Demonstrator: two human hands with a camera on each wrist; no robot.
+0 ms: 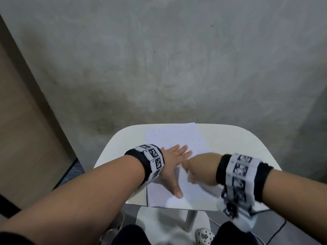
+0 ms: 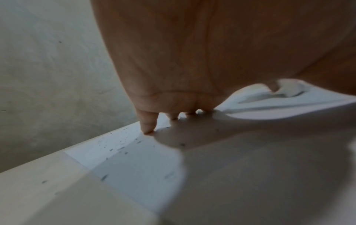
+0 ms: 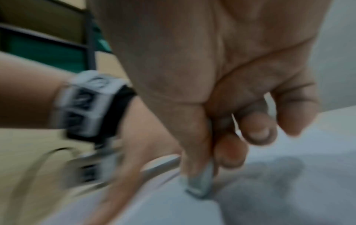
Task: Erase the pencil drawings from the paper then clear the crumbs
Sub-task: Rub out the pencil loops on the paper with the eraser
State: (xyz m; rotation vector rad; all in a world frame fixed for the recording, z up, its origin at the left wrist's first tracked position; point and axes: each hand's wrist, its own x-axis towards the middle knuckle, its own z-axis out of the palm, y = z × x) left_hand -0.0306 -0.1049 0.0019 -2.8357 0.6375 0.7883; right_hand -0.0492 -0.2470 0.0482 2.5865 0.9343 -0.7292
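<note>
A white sheet of paper [image 1: 177,138] lies on a small white table [image 1: 238,144]. My left hand [image 1: 174,161] lies flat on the paper with fingers spread, pressing it down; its fingertips [image 2: 147,129] touch the sheet. My right hand [image 1: 196,168], blurred, sits on the middle of the paper next to the left hand. Its thumb and fingers pinch a small grey eraser [image 3: 200,185], whose end touches the paper [image 3: 173,208]. Dark eraser crumbs [image 2: 119,146] lie scattered on the far part of the paper [image 2: 138,172]. A grey smudge [image 3: 273,179] shows beside the eraser.
The table stands against a grey concrete wall [image 1: 177,59]. A wooden panel [image 1: 21,121] rises at the left. Below the table's near edge are my dark trousers and a white shoe [image 1: 204,236]. A black cable [image 1: 276,232] runs on the floor at the right.
</note>
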